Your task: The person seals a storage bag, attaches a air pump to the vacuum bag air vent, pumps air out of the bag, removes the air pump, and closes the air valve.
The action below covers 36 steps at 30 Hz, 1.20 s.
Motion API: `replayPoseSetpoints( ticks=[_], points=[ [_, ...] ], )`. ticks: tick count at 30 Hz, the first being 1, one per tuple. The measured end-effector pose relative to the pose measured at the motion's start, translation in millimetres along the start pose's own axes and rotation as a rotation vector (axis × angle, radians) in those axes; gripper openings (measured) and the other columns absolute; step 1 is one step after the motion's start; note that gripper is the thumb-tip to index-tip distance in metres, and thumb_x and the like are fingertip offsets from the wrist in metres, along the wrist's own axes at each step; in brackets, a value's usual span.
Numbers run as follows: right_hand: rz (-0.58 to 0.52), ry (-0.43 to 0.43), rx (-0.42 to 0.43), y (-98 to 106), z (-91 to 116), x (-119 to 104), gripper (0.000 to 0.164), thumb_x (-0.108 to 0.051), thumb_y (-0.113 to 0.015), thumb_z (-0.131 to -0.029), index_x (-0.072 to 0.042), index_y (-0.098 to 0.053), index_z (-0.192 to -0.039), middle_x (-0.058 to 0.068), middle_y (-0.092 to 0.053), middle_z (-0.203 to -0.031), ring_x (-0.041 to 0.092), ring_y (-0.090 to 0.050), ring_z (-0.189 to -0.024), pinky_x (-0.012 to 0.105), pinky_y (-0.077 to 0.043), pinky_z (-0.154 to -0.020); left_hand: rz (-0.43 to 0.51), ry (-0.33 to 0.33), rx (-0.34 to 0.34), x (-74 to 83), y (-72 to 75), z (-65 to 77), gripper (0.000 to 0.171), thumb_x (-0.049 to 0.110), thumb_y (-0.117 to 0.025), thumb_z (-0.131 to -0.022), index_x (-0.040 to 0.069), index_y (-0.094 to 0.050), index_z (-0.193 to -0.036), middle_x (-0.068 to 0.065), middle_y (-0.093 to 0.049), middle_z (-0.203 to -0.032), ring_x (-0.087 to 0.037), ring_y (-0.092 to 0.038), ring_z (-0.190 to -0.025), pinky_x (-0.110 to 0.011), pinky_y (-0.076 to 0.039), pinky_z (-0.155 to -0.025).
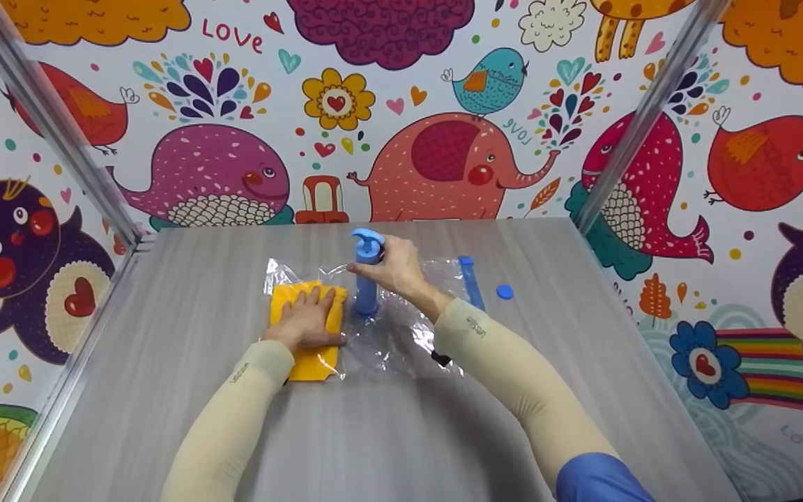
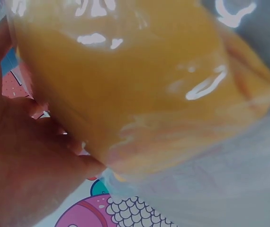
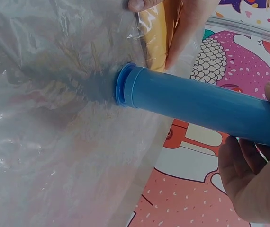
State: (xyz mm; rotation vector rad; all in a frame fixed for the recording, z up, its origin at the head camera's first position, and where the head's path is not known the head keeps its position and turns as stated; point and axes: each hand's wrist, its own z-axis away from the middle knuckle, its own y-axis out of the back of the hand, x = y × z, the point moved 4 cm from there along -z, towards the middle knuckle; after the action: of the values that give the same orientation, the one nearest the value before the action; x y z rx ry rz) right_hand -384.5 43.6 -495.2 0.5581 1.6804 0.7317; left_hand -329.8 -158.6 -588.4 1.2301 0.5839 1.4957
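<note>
A clear plastic storage bag (image 1: 380, 352) lies on the table with a folded yellow cloth (image 1: 314, 366) inside its left part. My left hand (image 1: 307, 321) rests on the cloth through the plastic, fingers spread. In the left wrist view the yellow cloth (image 2: 125, 94) shines through the film beside the hand (image 2: 26, 156). A blue hand pump (image 1: 366, 289) stands upright on the bag, right of the cloth. My right hand (image 1: 401, 265) grips its upper barrel just below the handle. The right wrist view shows the pump (image 3: 196, 104) with its flanged end against the bag's film.
A round blue cap (image 1: 505, 291) lies on the table right of the bag. The bag's blue zip strip (image 1: 471, 282) runs along its right end. The grey wood-grain table (image 1: 185, 293) meets patterned walls at the back and sides, with metal posts (image 1: 624, 153) at the corners.
</note>
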Motion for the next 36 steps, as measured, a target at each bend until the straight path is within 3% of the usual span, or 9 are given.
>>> replayPoseSetpoints(
  ticks=[4, 9, 16, 20, 27, 36],
  points=[
    [0.015, -0.035, 0.018, 0.1, 0.7, -1.5, 0.071, -0.053, -0.097, -0.085, -0.009, -0.075, -0.137, 0.011, -0.083, -0.133, 0.029, -0.081, -0.124, 0.046, -0.066, -0.11, -0.005, -0.003, 0.007, 0.3, 0.0, 0.2, 0.11, 0.054, -0.079, -0.097, 0.013, -0.021, -0.181, -0.027, -0.01, -0.189, -0.056, -0.008, -0.175, -0.076, -0.006, -0.141],
    [-0.087, -0.074, -0.065, -1.0, 3.7, -3.1, 0.074, -0.047, -0.095, -0.089, -0.011, -0.068, -0.147, 0.012, -0.078, -0.143, 0.031, -0.076, -0.133, 0.051, -0.062, -0.116, -0.012, -0.005, 0.014, 0.8, -1.1, 0.1, 0.111, 0.055, -0.08, -0.096, 0.012, -0.022, -0.18, -0.028, -0.011, -0.188, -0.058, -0.01, -0.174, -0.077, -0.009, -0.14],
    [-0.225, 0.021, -0.134, 1.6, 3.2, -3.2, 0.06, -0.022, -0.084, -0.094, -0.01, -0.067, -0.15, 0.016, -0.075, -0.147, 0.036, -0.072, -0.139, 0.056, -0.059, -0.12, 0.0, 0.008, 0.016, 0.4, -0.8, 1.0, 0.111, 0.054, -0.081, -0.096, 0.015, -0.021, -0.181, -0.025, -0.01, -0.189, -0.055, -0.009, -0.175, -0.075, -0.008, -0.141],
    [-0.25, 0.062, -0.156, 2.2, 2.1, -0.9, 0.06, -0.013, -0.077, -0.093, -0.01, -0.065, -0.152, 0.016, -0.074, -0.149, 0.037, -0.071, -0.142, 0.056, -0.058, -0.121, -0.001, 0.009, 0.016, 0.2, -0.1, 1.1, 0.11, 0.054, -0.081, -0.097, 0.015, -0.021, -0.181, -0.025, -0.01, -0.189, -0.055, -0.009, -0.175, -0.075, -0.008, -0.141],
    [-0.237, 0.044, -0.142, 2.6, 1.9, 0.3, 0.058, -0.017, -0.082, -0.099, -0.011, -0.062, -0.153, 0.018, -0.073, -0.15, 0.038, -0.072, -0.14, 0.059, -0.059, -0.119, -0.003, 0.008, 0.016, 0.9, 1.2, 1.0, 0.109, 0.053, -0.08, -0.097, 0.014, -0.021, -0.181, -0.025, -0.01, -0.189, -0.055, -0.007, -0.175, -0.074, -0.007, -0.142],
    [-0.158, 0.019, -0.086, -1.3, 3.7, -2.3, 0.064, -0.028, -0.089, -0.098, -0.013, -0.061, -0.155, 0.014, -0.074, -0.149, 0.033, -0.074, -0.135, 0.056, -0.06, -0.119, -0.012, 0.018, 0.014, 1.0, -0.8, 0.7, 0.109, 0.053, -0.08, -0.097, 0.015, -0.021, -0.181, -0.025, -0.011, -0.189, -0.055, -0.009, -0.175, -0.074, -0.007, -0.142]
  ],
)
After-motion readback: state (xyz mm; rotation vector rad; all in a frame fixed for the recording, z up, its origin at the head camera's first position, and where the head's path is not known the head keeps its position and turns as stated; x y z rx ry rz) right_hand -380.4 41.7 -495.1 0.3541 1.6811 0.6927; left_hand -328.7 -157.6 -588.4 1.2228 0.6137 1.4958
